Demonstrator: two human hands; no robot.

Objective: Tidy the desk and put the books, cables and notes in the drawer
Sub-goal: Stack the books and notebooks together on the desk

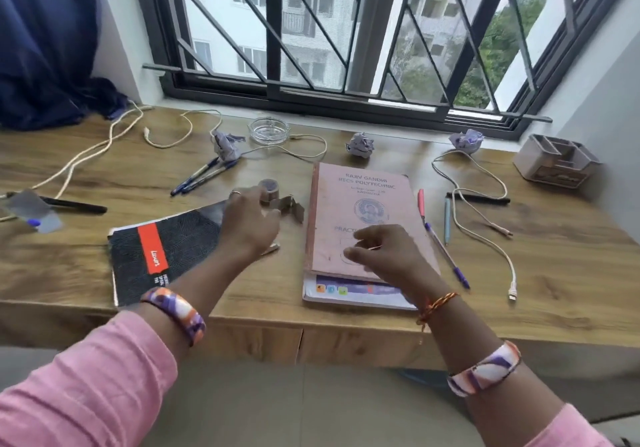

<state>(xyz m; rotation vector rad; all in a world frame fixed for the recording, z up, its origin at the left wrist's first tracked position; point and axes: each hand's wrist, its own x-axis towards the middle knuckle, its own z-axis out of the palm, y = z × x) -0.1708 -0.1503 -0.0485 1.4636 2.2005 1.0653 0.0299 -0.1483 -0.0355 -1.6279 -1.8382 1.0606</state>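
While the pink practical book (363, 204) lies mid-bench on top of a second book (353, 292) whose edge shows at the near side, the right hand (384, 256) hovers over its lower cover, fingers (360, 250) loosely curled and holding nothing. Left of it, the left hand (251, 221) rests over the far corner of a black notebook (162, 256), fingers bent near a tape roll (269, 190); whether they grip it I cannot tell. Cream cables (478, 204), pens (204, 174) and crumpled paper balls (360, 145) are scattered over the wooden bench (554, 273). A desk organiser (557, 160) stands at the far right.
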